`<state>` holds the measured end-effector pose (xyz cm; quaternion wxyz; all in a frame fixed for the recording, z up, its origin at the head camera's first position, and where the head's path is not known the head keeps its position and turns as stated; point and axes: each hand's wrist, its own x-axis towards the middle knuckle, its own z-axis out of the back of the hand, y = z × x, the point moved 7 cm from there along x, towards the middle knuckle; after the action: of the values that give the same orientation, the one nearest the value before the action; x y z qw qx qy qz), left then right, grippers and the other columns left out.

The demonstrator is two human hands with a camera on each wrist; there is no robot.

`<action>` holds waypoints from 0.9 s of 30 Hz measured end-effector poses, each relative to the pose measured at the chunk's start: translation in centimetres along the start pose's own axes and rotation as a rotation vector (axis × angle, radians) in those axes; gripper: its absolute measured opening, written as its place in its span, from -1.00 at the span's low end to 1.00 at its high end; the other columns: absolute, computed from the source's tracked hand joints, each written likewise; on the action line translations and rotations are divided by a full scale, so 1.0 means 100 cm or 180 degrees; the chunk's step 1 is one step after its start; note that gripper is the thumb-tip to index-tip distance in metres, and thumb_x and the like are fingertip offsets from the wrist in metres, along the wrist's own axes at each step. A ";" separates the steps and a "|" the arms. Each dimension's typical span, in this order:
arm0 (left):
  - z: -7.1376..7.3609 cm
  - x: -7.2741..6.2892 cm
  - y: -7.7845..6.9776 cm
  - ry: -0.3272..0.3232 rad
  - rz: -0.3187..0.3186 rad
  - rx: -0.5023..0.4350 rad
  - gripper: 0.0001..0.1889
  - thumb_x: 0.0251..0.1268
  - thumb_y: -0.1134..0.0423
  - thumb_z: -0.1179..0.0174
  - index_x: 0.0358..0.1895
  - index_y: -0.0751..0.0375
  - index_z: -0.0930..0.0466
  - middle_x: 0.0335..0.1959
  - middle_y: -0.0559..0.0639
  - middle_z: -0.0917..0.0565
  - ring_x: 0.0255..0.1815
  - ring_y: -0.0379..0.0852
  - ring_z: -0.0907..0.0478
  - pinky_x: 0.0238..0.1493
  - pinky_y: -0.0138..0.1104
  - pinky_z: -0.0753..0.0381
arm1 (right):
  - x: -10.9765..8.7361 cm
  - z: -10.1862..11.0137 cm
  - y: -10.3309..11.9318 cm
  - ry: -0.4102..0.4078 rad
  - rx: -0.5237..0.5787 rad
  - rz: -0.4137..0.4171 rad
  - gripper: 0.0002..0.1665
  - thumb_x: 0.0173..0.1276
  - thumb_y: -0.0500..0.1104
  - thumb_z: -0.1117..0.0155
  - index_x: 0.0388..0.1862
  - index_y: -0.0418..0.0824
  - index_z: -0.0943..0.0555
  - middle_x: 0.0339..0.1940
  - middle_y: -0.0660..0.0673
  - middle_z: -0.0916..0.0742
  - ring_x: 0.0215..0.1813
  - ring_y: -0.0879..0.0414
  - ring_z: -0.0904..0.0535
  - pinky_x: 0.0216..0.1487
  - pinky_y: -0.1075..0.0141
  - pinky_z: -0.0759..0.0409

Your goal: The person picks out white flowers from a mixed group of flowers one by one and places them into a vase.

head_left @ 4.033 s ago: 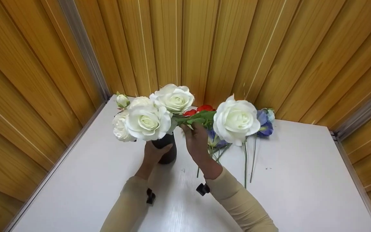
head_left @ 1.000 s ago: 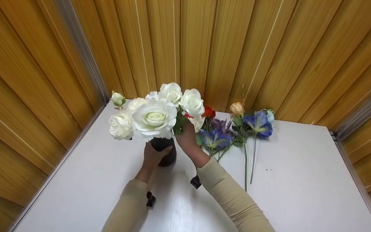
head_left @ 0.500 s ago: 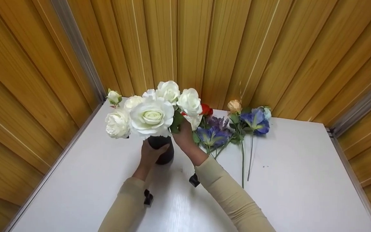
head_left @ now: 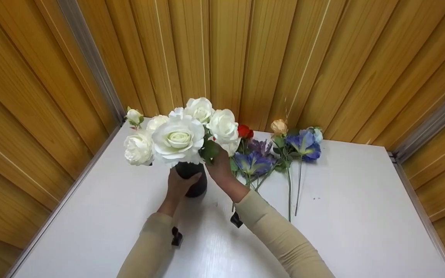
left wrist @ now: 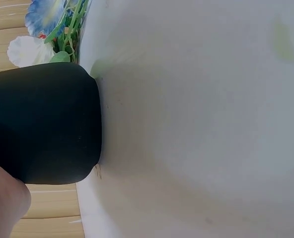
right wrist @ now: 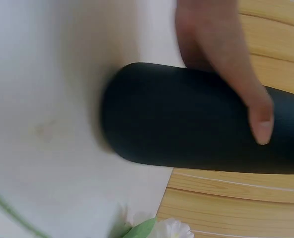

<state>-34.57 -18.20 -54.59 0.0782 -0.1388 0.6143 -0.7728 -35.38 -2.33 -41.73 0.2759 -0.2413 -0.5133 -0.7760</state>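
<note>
A dark, tapered vase [head_left: 196, 185] stands on the white table with a cluster of white flowers above it. My left hand [head_left: 180, 184] grips its side, thumb across the front; the right wrist view shows this left hand [right wrist: 231, 54] on the vase [right wrist: 186, 119]. A large white rose [head_left: 179, 139] faces forward, another white rose [head_left: 222, 124] is to its right, and a white peony [head_left: 138, 148] hangs at the left. My right hand [head_left: 221, 168] holds a white rose by its leafy stem beside the vase mouth, its fingertips partly hidden behind green leaves [head_left: 209, 150].
Right of the vase lie blue flowers [head_left: 253, 164], a red flower [head_left: 245, 131], a peach rose [head_left: 279, 126] and another blue flower [head_left: 303, 144], their stems pointing toward me. Wood-panelled walls [head_left: 226, 58] enclose the white table [head_left: 342, 216] at the back and sides.
Four seconds ago a white rose stood out right of my right hand; that hand has since moved left with it to the cluster. Over the last second it dips slightly. My left hand keeps its grip.
</note>
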 end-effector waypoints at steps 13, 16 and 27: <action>0.000 -0.001 0.000 0.0010 0.0131 -0.0059 -0.05 0.03 0.16 -0.49 0.44 0.49 -0.18 0.37 0.39 -0.45 0.46 0.26 -0.39 0.60 0.06 -0.28 | -0.025 0.041 -0.078 0.0528 -0.0418 -0.0697 -0.75 0.38 -0.38 -0.29 0.01 -0.44 -0.67 -0.13 -0.35 -0.75 -0.10 -0.19 -0.70 -0.07 0.05 -0.73; 0.002 -0.001 0.002 0.0013 0.0135 -0.0060 -0.04 0.04 0.15 -0.49 0.46 0.48 -0.17 0.39 0.39 -0.44 0.47 0.26 -0.37 0.60 0.07 -0.28 | -0.030 0.043 -0.099 0.0753 -0.0527 -0.1038 -0.69 0.36 -0.40 -0.28 0.07 -0.49 -0.65 -0.05 -0.41 -0.75 0.00 -0.27 -0.69 0.07 -0.10 -0.70; 0.000 0.000 0.005 -0.0030 0.0053 0.0021 -0.09 0.02 0.16 -0.48 0.40 0.53 -0.23 0.33 0.42 -0.48 0.42 0.29 -0.42 0.55 0.08 -0.35 | -0.044 0.034 -0.143 0.1180 -0.1405 -0.1534 -0.76 0.34 -0.35 -0.30 -0.06 -0.46 -0.70 -0.14 -0.38 -0.78 0.00 -0.25 -0.70 0.09 -0.09 -0.66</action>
<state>-34.63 -18.32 -55.03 0.0880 -0.1371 0.6126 -0.7734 -41.51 6.23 -52.96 0.1151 -0.0227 -0.3171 -0.9411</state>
